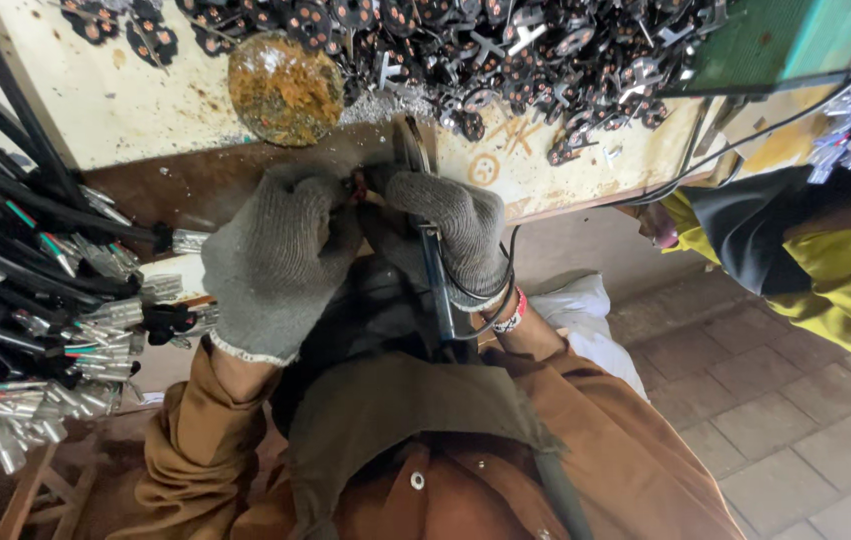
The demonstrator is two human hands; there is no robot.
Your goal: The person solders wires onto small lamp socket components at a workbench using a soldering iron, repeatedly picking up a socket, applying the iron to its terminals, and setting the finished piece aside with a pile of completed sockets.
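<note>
Both my hands wear grey knitted gloves and meet at the edge of a worn workbench [145, 100]. My left hand [275, 260] is closed around a small dark part with a reddish tip [356, 187], pinched between its fingers. My right hand [445, 235] grips a hand tool with a round metal head [410, 145] and a blue-grey handle [437, 285] that runs down toward my lap. The tool's head sits right at the small part. The gloves hide most of the part.
A heap of small black parts with metal prongs [505, 50] covers the bench top beside a rusty round lump [285, 88]. Bundles of black cables with silver terminals [35, 300] lie at left. Another person's yellow sleeve [825, 270] is at right above a tiled floor [795, 420].
</note>
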